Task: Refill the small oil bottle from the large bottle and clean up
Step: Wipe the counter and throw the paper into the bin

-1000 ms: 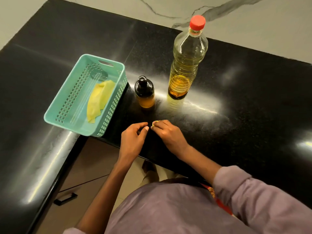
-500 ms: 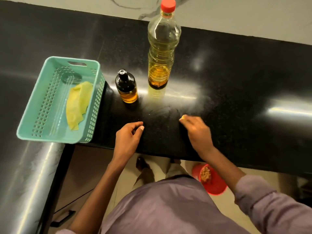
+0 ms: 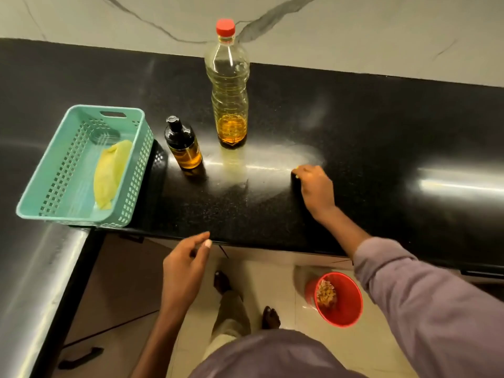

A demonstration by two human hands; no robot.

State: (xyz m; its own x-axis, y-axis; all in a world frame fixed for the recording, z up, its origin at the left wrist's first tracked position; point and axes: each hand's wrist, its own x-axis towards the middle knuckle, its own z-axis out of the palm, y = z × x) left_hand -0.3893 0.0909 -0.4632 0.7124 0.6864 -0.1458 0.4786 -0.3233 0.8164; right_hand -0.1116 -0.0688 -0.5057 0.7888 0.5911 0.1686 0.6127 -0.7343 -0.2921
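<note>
Standing upright on the glossy, speckled black counter (image 3: 354, 126), the ribbed clear plastic large bottle (image 3: 228, 85) wears a red cap, amber oil low inside. Just left, the squat small oil bottle (image 3: 183, 144) has a dark top. Well right of both, the right hand (image 3: 316, 189) presses down, fingers curled over a barely visible yellow scrap. The left hand (image 3: 185, 266) hovers at the counter's edge, loosely open, empty. A perforated teal basket (image 3: 131, 170) holds a yellow cloth (image 3: 110, 174).

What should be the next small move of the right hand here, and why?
Probably drop the small yellowish scrap pinched in the right hand into the red bin on the floor below it: both bottles are capped, and the left hand is empty.
</note>
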